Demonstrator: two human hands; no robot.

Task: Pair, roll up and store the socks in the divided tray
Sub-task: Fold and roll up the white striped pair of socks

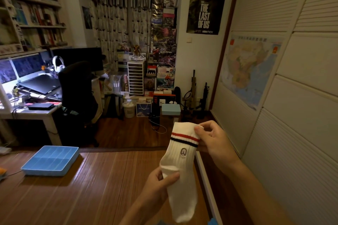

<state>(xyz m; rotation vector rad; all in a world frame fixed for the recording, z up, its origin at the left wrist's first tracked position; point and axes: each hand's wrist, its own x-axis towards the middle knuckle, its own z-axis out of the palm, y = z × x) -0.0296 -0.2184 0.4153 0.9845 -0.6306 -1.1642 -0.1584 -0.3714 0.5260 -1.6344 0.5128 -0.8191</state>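
Note:
A white ribbed sock (181, 162) with a red and a dark stripe near its cuff hangs in the air at the lower right. My right hand (212, 140) pinches the cuff at the top. My left hand (159, 182) grips the sock at its middle, and the foot part dangles below. Whether it is one sock or two laid together I cannot tell. The blue divided tray (33, 170) lies on the wooden surface at the left, well away from both hands, and its compartments look bare.
The brown wooden surface (102, 184) runs under my hands; its right edge meets a white rail (206, 182) beside the closet doors (292, 133). A desk with a black chair (76, 93) stands beyond, at the left. Something blue peeks in at the bottom edge.

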